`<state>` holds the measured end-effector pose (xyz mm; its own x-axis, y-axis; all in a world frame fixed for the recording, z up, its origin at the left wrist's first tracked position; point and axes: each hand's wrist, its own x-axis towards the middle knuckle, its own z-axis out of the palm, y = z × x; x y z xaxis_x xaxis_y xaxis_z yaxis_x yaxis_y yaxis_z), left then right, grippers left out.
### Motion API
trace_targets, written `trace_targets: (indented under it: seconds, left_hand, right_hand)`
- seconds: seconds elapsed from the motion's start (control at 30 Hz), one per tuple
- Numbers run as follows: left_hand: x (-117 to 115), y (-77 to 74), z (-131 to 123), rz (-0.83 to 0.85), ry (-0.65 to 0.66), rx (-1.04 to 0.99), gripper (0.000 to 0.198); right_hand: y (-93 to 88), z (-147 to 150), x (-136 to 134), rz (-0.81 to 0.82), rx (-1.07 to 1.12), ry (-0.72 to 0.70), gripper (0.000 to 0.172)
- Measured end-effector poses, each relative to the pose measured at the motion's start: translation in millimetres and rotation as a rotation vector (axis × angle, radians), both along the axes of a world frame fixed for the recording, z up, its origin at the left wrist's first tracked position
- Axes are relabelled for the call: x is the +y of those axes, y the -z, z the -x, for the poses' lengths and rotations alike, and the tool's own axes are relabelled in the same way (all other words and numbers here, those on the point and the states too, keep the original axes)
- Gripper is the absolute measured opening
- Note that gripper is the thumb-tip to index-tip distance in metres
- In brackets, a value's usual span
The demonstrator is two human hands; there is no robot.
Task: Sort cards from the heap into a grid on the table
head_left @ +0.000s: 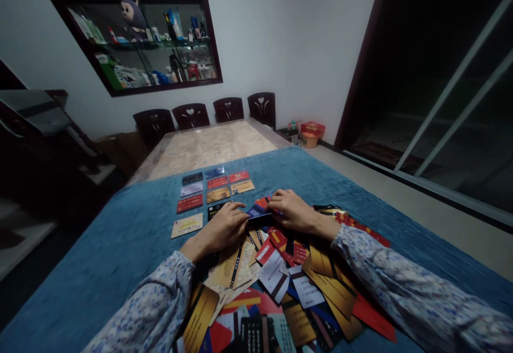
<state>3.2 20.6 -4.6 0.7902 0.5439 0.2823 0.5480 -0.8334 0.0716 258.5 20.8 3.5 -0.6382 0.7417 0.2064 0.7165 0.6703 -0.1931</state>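
A blue card (256,212), tilted up above a loose heap, spans the gap between my two hands. My left hand (224,228) has its fingertips closed at the card's left end. At the right end, my right hand (292,213) grips it with bent fingers; the thumb is mostly hidden. Below both hands spreads a heap of mixed plastic cards (272,275), gold, red, silver, cream and black, overlapping at all angles. Just beyond my left hand, several cards lie in neat rows, among them a black card (216,210), a red card (189,203) and a cream card (187,225).
A blue cloth (132,235) covers the near part of the long table (208,142). Dark chairs (228,109) stand at its far end. Red paper envelopes (374,318) stick out under the heap's right side. A glass door (441,102) is on the right.
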Motion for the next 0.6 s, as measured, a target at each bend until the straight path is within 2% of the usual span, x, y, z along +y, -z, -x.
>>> trace_targets:
  seconds: [0.23, 0.6]
  left_hand:
    - [11, 3.6, 0, 0.089, -0.048, -0.089, 0.027]
    - [16, 6.6, -7, 0.189, -0.070, -0.222, 0.027]
  right_hand:
    - [5.5, 2, 2, -0.035, 0.033, 0.082, 0.014]
    - [19.2, -1, 9, -0.089, 0.060, 0.065, 0.014]
